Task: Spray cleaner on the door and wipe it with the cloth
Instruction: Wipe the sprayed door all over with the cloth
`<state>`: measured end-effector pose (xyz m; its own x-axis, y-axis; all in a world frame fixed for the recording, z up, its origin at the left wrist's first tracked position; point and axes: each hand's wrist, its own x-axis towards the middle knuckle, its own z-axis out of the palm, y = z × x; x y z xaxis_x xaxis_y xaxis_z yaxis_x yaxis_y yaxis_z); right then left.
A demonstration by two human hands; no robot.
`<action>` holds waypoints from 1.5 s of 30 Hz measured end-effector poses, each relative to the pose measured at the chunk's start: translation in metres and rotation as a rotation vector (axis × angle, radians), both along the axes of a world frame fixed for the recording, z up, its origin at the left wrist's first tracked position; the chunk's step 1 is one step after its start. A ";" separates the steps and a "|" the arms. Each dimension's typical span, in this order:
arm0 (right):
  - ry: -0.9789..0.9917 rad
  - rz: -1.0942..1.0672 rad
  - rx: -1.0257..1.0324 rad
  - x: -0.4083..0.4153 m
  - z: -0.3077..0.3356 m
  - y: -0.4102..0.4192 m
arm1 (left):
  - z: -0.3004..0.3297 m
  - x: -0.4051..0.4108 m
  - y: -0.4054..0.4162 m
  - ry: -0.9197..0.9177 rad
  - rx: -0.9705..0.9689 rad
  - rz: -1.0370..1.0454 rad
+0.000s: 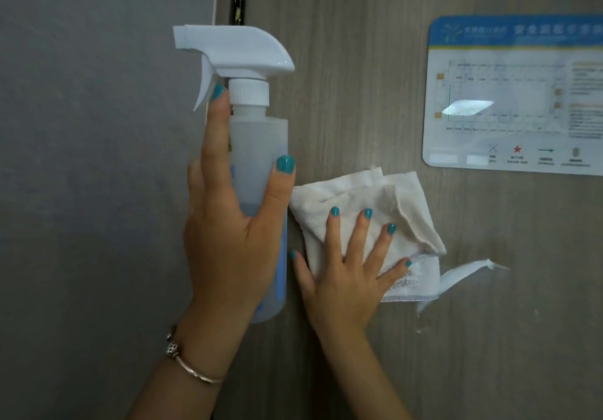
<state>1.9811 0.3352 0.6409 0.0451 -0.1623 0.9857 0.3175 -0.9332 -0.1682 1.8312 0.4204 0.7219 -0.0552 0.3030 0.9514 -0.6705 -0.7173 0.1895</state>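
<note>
Left wrist carries a bracelet (192,365). Left hand (228,240) grips the spray bottle (257,165) upright, thumb and fingers (217,116) wrapped round its body, index fingertip just below the white trigger; nozzle points left. Right hand (349,285) lies flat, fingers spread, pressing the folded white cloth (365,197) against the wood-grain door (359,60), just right of the bottle. Wet streak on the door beside the cloth's lower right corner. Laminated floor-plan sign (512,93) fixed to the door, upper right. Grey wall (81,126) left of the door edge.
</note>
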 end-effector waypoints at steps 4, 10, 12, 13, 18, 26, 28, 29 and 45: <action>0.010 -0.028 -0.032 0.003 0.010 0.001 | 0.002 0.002 0.002 0.001 -0.005 0.003; -0.068 0.024 -0.294 0.004 0.131 -0.039 | 0.011 0.004 0.003 0.010 -0.002 0.000; -0.048 0.000 -0.329 0.002 0.198 -0.052 | 0.015 0.007 0.005 -0.001 -0.003 -0.012; -0.031 -0.009 -0.325 0.001 0.229 -0.055 | 0.016 0.009 0.006 -0.005 -0.002 -0.018; -0.008 -0.039 -0.292 0.000 0.312 -0.060 | 0.023 0.013 0.017 -0.017 -0.011 -0.023; -0.119 0.021 -0.472 0.002 0.211 -0.063 | 0.027 0.016 0.023 0.024 -0.062 0.048; -0.130 0.004 -0.499 0.006 0.186 -0.064 | 0.025 0.014 0.021 0.029 -0.055 0.050; -0.119 -0.011 -0.497 0.006 0.183 -0.063 | 0.024 0.013 0.020 0.025 -0.050 0.054; -0.135 0.092 -0.597 0.002 0.181 -0.063 | 0.024 0.009 0.021 -0.007 -0.057 0.014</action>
